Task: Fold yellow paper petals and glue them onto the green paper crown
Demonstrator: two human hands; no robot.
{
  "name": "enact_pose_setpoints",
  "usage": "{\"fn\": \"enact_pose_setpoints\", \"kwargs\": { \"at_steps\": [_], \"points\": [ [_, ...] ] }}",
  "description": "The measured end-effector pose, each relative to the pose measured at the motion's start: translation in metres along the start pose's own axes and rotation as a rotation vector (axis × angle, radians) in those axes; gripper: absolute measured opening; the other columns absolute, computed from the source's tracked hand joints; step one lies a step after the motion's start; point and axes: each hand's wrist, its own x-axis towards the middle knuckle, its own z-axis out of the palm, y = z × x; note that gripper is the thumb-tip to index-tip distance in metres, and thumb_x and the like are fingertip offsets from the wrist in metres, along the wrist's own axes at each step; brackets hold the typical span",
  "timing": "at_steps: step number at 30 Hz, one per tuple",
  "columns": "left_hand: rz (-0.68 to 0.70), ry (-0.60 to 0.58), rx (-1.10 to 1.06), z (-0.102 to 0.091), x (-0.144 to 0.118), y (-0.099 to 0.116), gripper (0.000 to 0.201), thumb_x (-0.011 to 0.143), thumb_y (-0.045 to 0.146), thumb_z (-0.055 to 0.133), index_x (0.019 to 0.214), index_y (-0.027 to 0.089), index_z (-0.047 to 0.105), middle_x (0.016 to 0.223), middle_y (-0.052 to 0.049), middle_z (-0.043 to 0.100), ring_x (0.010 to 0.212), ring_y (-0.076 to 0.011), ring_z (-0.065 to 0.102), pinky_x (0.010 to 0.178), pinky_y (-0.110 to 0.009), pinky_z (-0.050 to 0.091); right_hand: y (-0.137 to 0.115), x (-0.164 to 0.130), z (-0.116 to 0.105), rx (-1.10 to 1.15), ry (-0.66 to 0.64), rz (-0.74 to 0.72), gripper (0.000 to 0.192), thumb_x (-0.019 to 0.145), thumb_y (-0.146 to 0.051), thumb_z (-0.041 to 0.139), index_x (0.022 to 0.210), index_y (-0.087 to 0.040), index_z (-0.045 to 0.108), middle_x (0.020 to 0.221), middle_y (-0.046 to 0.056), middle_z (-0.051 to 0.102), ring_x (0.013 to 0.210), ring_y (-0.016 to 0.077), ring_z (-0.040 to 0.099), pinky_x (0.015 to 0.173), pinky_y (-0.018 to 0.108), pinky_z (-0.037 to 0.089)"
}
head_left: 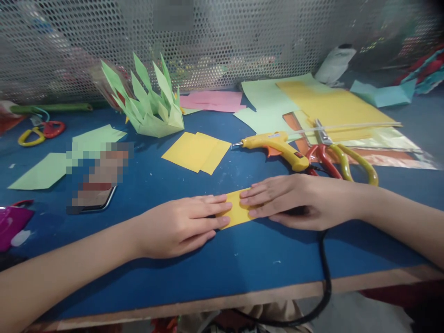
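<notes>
A small piece of yellow paper (237, 212) lies flat on the blue table under the fingertips of both hands. My left hand (182, 224) presses on its left part, fingers stretched out. From the other side my right hand (298, 201) lays its extended fingers on the right part, covering that end. Beyond them rest two overlapping yellow paper squares (194, 152). A yellow glue gun (277, 147) lies just past my right hand, its nozzle toward the squares. Scissors with red and yellow-green handles (333, 159) are beside it, partly behind my right wrist.
A green folded-paper piece with pointed leaves (152, 111) stands near the perforated metal screen (215, 41). Paper sheets (326, 106) are piled at the back right. A phone (99, 196), small scissors (41, 132) and green paper (45, 171) lie left. A black cord (326, 268) hangs over the front edge.
</notes>
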Motion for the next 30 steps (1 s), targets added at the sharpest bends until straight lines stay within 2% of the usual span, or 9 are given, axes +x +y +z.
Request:
{"fn": "enact_pose_setpoints", "kwargs": {
  "at_steps": [4, 10, 14, 18, 23, 25, 27, 29, 30],
  "points": [
    [0.007, -0.015, -0.002, -0.001, -0.001, -0.001, 0.029, 0.091, 0.012, 0.046, 0.116, 0.011, 0.061, 0.126, -0.014, 0.060, 0.125, -0.0211, 0.050, 0.106, -0.036, 0.043, -0.001, -0.001, -0.002, 0.001, 0.020, -0.011, 0.030, 0.087, -0.011, 0.050, 0.114, -0.011, 0.063, 0.124, 0.013, 0.061, 0.124, 0.0174, 0.049, 0.104, 0.034, 0.042],
    [0.022, -0.058, 0.003, -0.004, 0.000, -0.003, 0.028, 0.091, 0.014, 0.046, 0.114, 0.012, 0.063, 0.129, -0.015, 0.058, 0.127, -0.0228, 0.048, 0.105, -0.036, 0.043, -0.002, -0.003, -0.001, -0.044, 0.046, -0.025, 0.029, 0.085, -0.010, 0.051, 0.110, -0.012, 0.065, 0.124, 0.014, 0.060, 0.125, 0.0187, 0.048, 0.104, 0.034, 0.042],
    [0.032, -0.099, 0.007, -0.007, 0.000, -0.004, 0.030, 0.092, 0.016, 0.045, 0.115, 0.011, 0.063, 0.130, -0.016, 0.056, 0.127, -0.0236, 0.047, 0.105, -0.036, 0.042, -0.004, 0.000, 0.005, -0.088, 0.128, -0.041, 0.023, 0.084, -0.009, 0.051, 0.102, -0.013, 0.064, 0.117, 0.013, 0.065, 0.116, 0.0179, 0.055, 0.101, 0.034, 0.043],
    [0.012, -0.146, -0.009, -0.011, 0.000, -0.004, 0.032, 0.093, 0.017, 0.044, 0.120, 0.012, 0.061, 0.136, -0.016, 0.051, 0.131, -0.0249, 0.043, 0.106, -0.038, 0.040, -0.011, 0.006, 0.010, -0.187, 0.087, 0.017, 0.017, 0.084, -0.013, 0.048, 0.095, -0.015, 0.061, 0.130, 0.014, 0.055, 0.113, 0.0208, 0.051, 0.098, 0.039, 0.042],
    [-0.050, -0.235, -0.065, -0.020, 0.003, -0.001, 0.036, 0.092, 0.016, 0.044, 0.126, 0.017, 0.056, 0.141, -0.014, 0.045, 0.133, -0.0233, 0.040, 0.110, -0.043, 0.033, -0.019, 0.012, 0.011, -0.295, 0.028, 0.104, 0.021, 0.083, -0.016, 0.046, 0.100, -0.016, 0.059, 0.133, 0.012, 0.053, 0.084, 0.0184, 0.052, 0.083, 0.037, 0.044],
    [-0.081, -0.263, -0.089, -0.023, 0.003, 0.001, 0.036, 0.091, 0.016, 0.047, 0.126, 0.020, 0.057, 0.143, -0.012, 0.043, 0.133, -0.0235, 0.040, 0.111, -0.043, 0.031, -0.021, 0.010, 0.010, -0.344, 0.047, 0.165, 0.023, 0.084, -0.019, 0.047, 0.104, -0.016, 0.058, 0.122, 0.012, 0.061, 0.075, 0.0172, 0.053, 0.075, 0.034, 0.044],
    [-0.122, -0.278, -0.106, -0.026, 0.003, 0.003, 0.037, 0.089, 0.017, 0.051, 0.125, 0.023, 0.058, 0.143, -0.010, 0.043, 0.132, -0.0239, 0.042, 0.112, -0.043, 0.030, -0.022, 0.007, 0.007, -0.406, 0.087, 0.231, 0.029, 0.084, -0.024, 0.049, 0.111, -0.017, 0.056, 0.092, 0.008, 0.070, 0.064, 0.0166, 0.054, 0.064, 0.030, 0.041],
    [-0.164, -0.277, -0.114, -0.030, 0.002, 0.005, 0.038, 0.087, 0.018, 0.055, 0.124, 0.026, 0.059, 0.142, -0.007, 0.046, 0.130, -0.0233, 0.045, 0.112, -0.041, 0.030, -0.022, 0.002, 0.004, -0.467, 0.109, 0.278, 0.027, 0.084, -0.028, 0.049, 0.108, -0.020, 0.058, 0.061, 0.001, 0.064, 0.051, 0.0153, 0.051, 0.052, 0.028, 0.034],
    [-0.184, -0.271, -0.111, -0.032, 0.001, 0.007, 0.038, 0.086, 0.018, 0.056, 0.123, 0.026, 0.059, 0.140, -0.006, 0.048, 0.128, -0.0227, 0.047, 0.112, -0.040, 0.031, -0.022, -0.001, 0.002, -0.494, 0.119, 0.293, 0.022, 0.083, -0.030, 0.049, 0.100, -0.021, 0.061, 0.052, -0.001, 0.058, 0.046, 0.0145, 0.048, 0.048, 0.027, 0.031]
  ]
}}
